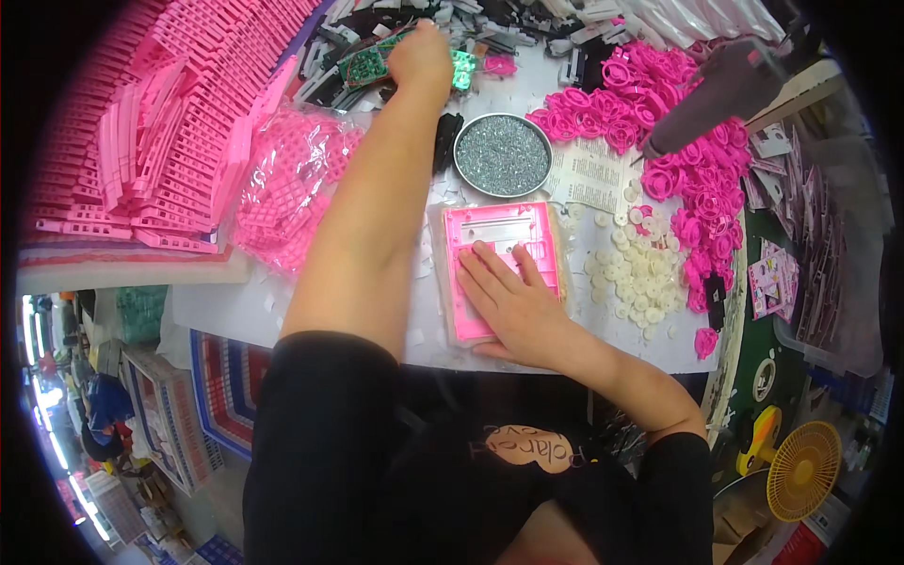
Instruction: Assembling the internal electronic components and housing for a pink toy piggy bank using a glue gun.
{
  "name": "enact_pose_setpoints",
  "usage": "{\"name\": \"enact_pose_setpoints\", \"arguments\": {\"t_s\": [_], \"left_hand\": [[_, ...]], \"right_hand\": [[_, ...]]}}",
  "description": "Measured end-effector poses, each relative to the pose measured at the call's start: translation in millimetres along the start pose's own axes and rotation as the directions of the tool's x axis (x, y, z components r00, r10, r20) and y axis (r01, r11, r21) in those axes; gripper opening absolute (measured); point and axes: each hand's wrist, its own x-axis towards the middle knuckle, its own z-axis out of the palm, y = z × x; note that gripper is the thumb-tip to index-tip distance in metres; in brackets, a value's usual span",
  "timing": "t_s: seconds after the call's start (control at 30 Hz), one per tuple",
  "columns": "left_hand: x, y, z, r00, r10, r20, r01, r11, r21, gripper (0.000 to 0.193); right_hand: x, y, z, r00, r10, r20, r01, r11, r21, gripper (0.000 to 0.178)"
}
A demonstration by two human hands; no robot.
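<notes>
My left hand (pixel 421 58) reaches to the far side of the table, over green circuit boards (pixel 365 66). Its fingertips are hidden, so I cannot tell whether they hold a board. My right hand (pixel 523 315) lies with fingers stretched out on a pink plastic casing (pixel 454 299). The thumb rests by the casing's near edge. A silvery plate (pixel 499 229) shows in the casing's far part. Under the casing is a pale, block-like base (pixel 441 273). Just beyond stands a round dish (pixel 502 155) full of tiny metal screws.
An electric screwdriver (pixel 716 99) hangs at the right over pink ring-shaped parts (pixel 650 94). White round pieces (pixel 645 273) lie beside the casing. Stacked pink frames (pixel 160 141) and a clear bag of pink parts (pixel 292 179) fill the left. A yellow fan (pixel 802 471) stands lower right.
</notes>
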Motion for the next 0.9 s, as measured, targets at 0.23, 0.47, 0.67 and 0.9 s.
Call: {"name": "enact_pose_setpoints", "arguments": {"t_s": [0.23,0.47,0.67,0.9], "left_hand": [[-26.9,-19.1,-57.0,0.839,0.125,-0.530,-0.395,0.810,-0.434,0.014],[-149.0,-3.8,-131.6,0.535,0.516,-0.669,-0.792,0.582,-0.184,0.027],[-210.8,-11.9,-121.4,0.797,0.104,-0.595,-0.591,0.337,-0.733,0.059],[-262.0,-42.5,-155.9,0.875,0.393,0.282,0.356,-0.129,-0.926,0.045]], "right_hand": [[3.8,20.9,-21.4,0.916,0.001,-0.400,0.137,0.939,0.315,0.080],[59.3,38.6,-83.8,0.795,0.573,-0.199,0.296,-0.080,0.952,0.036],[59.0,30.3,-73.6,0.827,0.498,-0.261,0.362,-0.116,0.925,0.011],[41.1,27.6,-76.8,0.909,0.352,-0.223,0.210,0.074,0.975,0.011]]}}
